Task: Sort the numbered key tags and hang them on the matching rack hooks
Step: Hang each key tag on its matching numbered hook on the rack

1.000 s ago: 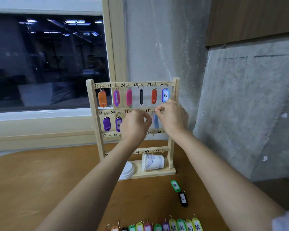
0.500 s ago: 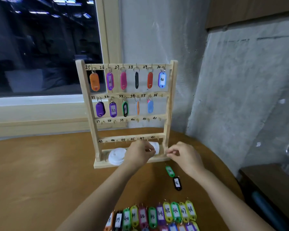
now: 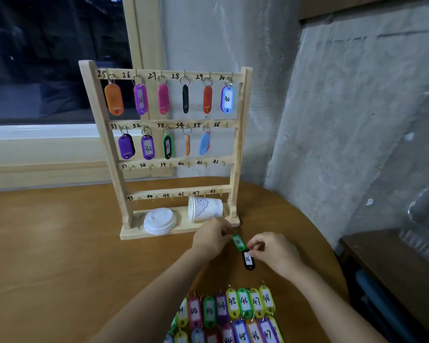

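Note:
A wooden rack [image 3: 240,144] with numbered hooks stands at the back of the round table. Tags hang on hooks 25 to 35; hook 36 [image 3: 225,125] and the two lower rows are bare. In front of the rack's base lie a green tag [image 3: 238,242] and a black tag marked 36 [image 3: 248,260]. My left hand [image 3: 209,238] pinches the green tag's upper end. My right hand [image 3: 270,252] pinches the ring end of the black tag. Both tags rest on the table.
Several numbered tags [image 3: 233,313] lie in rows at the near table edge. A paper cup [image 3: 204,209] on its side and a stack of white lids [image 3: 159,220] sit on the rack's base. A concrete wall stands right of the table [image 3: 60,256].
Both hands came down from the rack's second row to the table. A blue tag now hangs on hook 35. The hands closed on the two loose tags.

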### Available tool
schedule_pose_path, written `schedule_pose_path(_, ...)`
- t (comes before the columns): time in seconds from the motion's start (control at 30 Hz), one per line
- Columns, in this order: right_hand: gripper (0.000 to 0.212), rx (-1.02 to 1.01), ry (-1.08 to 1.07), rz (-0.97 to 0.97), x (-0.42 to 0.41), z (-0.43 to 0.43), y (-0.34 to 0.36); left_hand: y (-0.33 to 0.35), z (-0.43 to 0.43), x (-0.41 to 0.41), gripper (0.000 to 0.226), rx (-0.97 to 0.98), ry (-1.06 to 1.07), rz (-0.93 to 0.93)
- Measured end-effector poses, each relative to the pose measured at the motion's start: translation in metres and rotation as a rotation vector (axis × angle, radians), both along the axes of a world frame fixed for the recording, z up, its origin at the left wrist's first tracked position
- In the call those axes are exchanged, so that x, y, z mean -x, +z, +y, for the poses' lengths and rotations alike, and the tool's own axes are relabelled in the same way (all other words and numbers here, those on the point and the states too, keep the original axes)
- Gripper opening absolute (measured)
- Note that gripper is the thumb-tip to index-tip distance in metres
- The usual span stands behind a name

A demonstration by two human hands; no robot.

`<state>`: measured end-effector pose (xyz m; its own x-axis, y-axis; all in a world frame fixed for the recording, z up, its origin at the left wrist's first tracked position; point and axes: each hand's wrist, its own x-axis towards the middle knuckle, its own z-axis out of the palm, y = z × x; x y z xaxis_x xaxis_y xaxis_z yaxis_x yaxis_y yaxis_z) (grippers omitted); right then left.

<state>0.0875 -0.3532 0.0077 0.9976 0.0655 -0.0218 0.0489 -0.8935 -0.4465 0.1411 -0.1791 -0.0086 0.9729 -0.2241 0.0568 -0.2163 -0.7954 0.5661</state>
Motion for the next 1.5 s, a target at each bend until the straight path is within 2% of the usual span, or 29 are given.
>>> schedule_pose_path(0.23, 0.009, 0.018, -0.022, -0.055, 0.001, 0.003, 0.002, -0.001, -0.004, -0.001, 0.009, -0.041, -0.023, -0.062)
schedule_pose_path(0.53, 0.007, -0.072, -0.034, -0.133, -0.002, -0.002, 0.021, 0.016, 0.004, 0.000, 0.013, 0.059, 0.007, -0.081)
schedule_pose_path(0.9, 0.019, -0.304, 0.034, -0.229, -0.023, 0.002, 0.070, 0.114, 0.030, 0.007, 0.012, 0.282, 0.070, -0.141)
schedule_pose_path(1.1, 0.014, -0.266, 0.085, -0.304, -0.025, 0.014, 0.097, 0.160, 0.035, 0.008, 0.012, 0.398, 0.097, -0.202)
schedule_pose_path(1.27, 0.012, -0.165, 0.065, -0.179, -0.023, 0.018, 0.067, 0.140, 0.041, 0.006, 0.011, 0.300, 0.102, -0.162)
schedule_pose_path(1.37, 0.002, -0.105, 0.033, -0.090, -0.025, 0.020, 0.042, 0.119, 0.043, 0.006, 0.009, 0.253, 0.117, -0.102)
schedule_pose_path(1.5, 0.008, -0.074, -0.029, -0.040, -0.030, 0.024, 0.020, 0.092, 0.045, 0.003, 0.010, 0.183, 0.116, -0.048)
